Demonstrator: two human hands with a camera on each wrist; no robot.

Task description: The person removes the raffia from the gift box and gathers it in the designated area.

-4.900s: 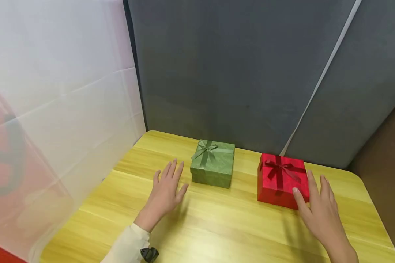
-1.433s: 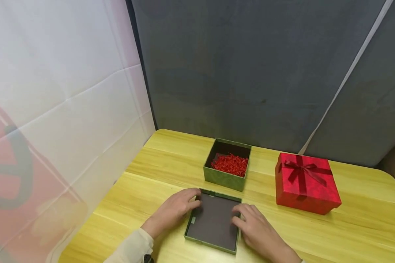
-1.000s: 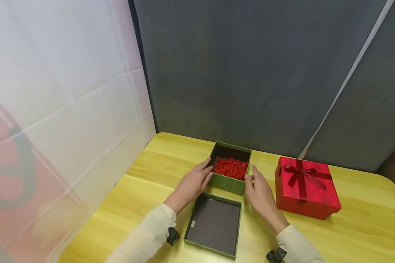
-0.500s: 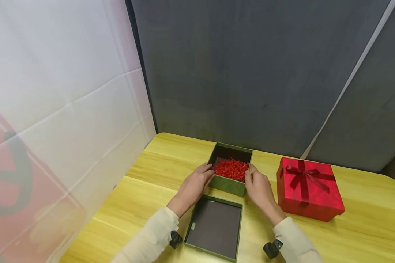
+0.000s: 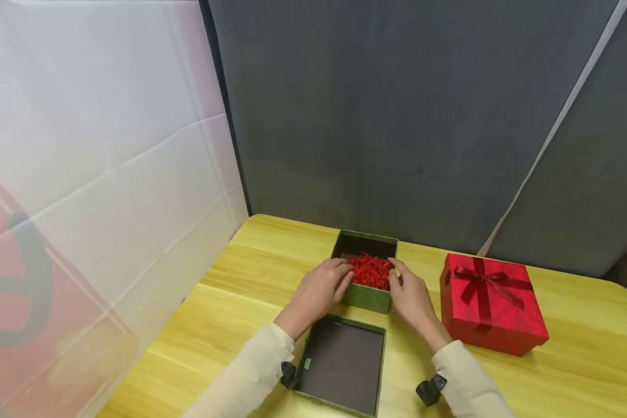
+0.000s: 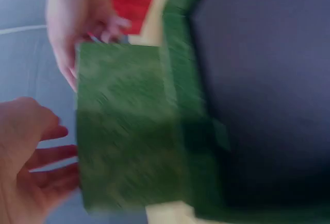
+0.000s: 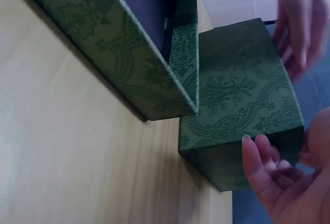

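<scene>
The counter (image 5: 251,261) carries a red box (image 5: 493,305) at 3 o'clock, a lid (image 5: 342,366) upturned at 6 o'clock and an open green box (image 5: 367,296) at centre. Only the head view shows the red shreds (image 5: 371,271) inside; the right wrist view shows the box's patterned side instead. The left hand (image 5: 321,289) and right hand (image 5: 410,296) flank the box, fingers curled over its rim. Whether either grip pinches shreds cannot be told; the left wrist view is blurred.
</scene>
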